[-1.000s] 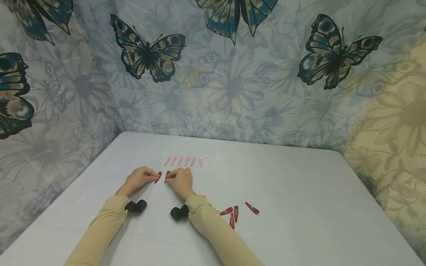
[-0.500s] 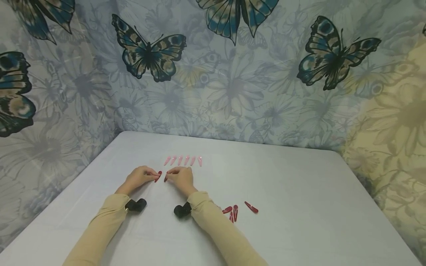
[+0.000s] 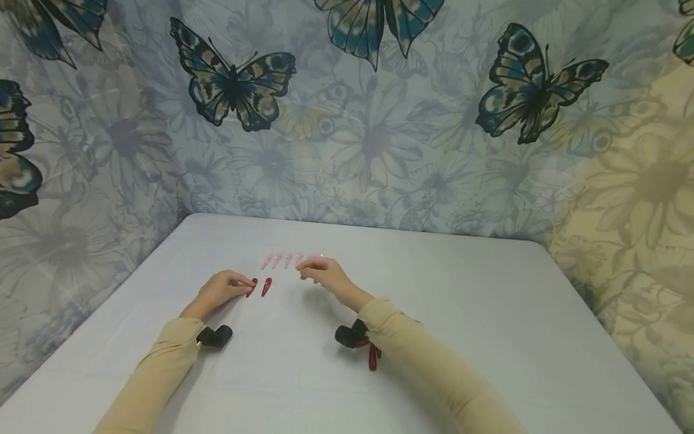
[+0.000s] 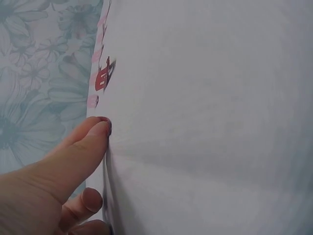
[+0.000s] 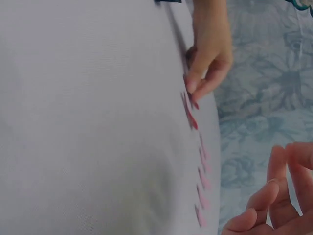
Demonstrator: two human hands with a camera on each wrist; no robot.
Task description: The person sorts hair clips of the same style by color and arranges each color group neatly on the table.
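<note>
My left hand (image 3: pixel 218 289) pinches a red snap hair clip (image 3: pixel 252 288) against the white table, thumb and forefinger together. The same clip shows below the fingertips in the right wrist view. Just right of it lies a second red hair clip (image 3: pixel 267 287), which nothing touches. My right hand (image 3: pixel 332 278) hovers over the table near the right end of a row of pink hair clips (image 3: pixel 288 261), hiding part of that row. Its fingers are loosely bent and hold nothing; in the right wrist view these fingers (image 5: pixel 279 196) appear at the lower right.
More red hair clips (image 3: pixel 372 358) lie nearer the front, partly hidden under the right sleeve and wrist camera. The white table (image 3: pixel 461 289) has its far edge against a butterfly-patterned cloth (image 3: pixel 379 150).
My right hand has let go of the second red clip, lifted, and moved right. The left hand keeps its pinch on the first clip. The head view has shifted slightly.
</note>
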